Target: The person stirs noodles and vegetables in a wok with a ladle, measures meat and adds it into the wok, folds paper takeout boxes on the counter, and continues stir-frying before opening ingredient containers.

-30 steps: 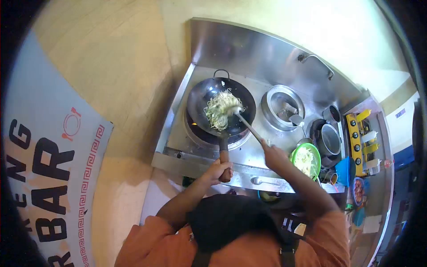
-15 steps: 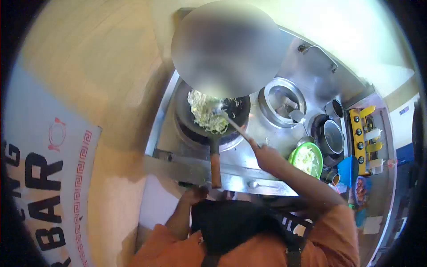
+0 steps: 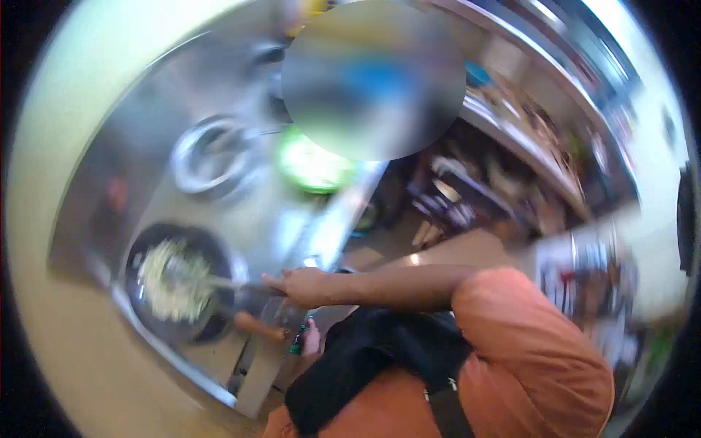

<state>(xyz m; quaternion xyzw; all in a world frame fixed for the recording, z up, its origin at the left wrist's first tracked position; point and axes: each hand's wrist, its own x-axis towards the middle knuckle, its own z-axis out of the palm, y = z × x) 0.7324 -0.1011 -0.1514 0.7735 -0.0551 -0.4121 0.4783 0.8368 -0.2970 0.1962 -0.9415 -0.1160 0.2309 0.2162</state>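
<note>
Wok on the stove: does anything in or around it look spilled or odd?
No spill stands out: the pale food lies within the wok, though motion blur could hide small bits. The one oddity is a smeared oval patch at the top of the picture, covering part of the green bowl.

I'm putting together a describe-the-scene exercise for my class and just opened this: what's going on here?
A person in an orange top is cooking at a steel range. The right hand holds a long-handled utensil, its far end in the pale, stringy food in a dark wok. The left hand is by a small green thing, off the wok's wooden handle; blur hides whether it grips anything. A green bowl and a round metal vessel also stand on the range.
</note>
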